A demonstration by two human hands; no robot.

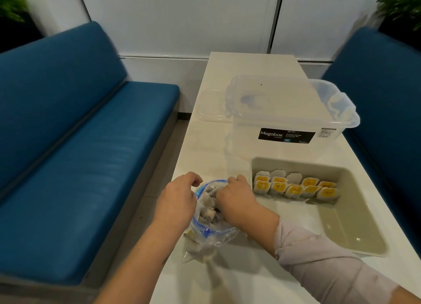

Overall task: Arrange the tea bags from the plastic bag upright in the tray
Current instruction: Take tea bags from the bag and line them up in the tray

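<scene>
A clear plastic bag with a blue zip rim lies on the white table near its left edge, stuffed with tea bags. My left hand grips the bag's left rim and holds it open. My right hand reaches into the mouth, fingers curled among the tea bags; what they hold is hidden. To the right sits a beige tray. Several tea bags with yellow labels stand upright in two rows along its far wall.
A clear Megabox storage box with its lid on stands behind the tray, with another clear lid to its left. Blue benches flank the table on both sides. The table's left edge runs close to the bag.
</scene>
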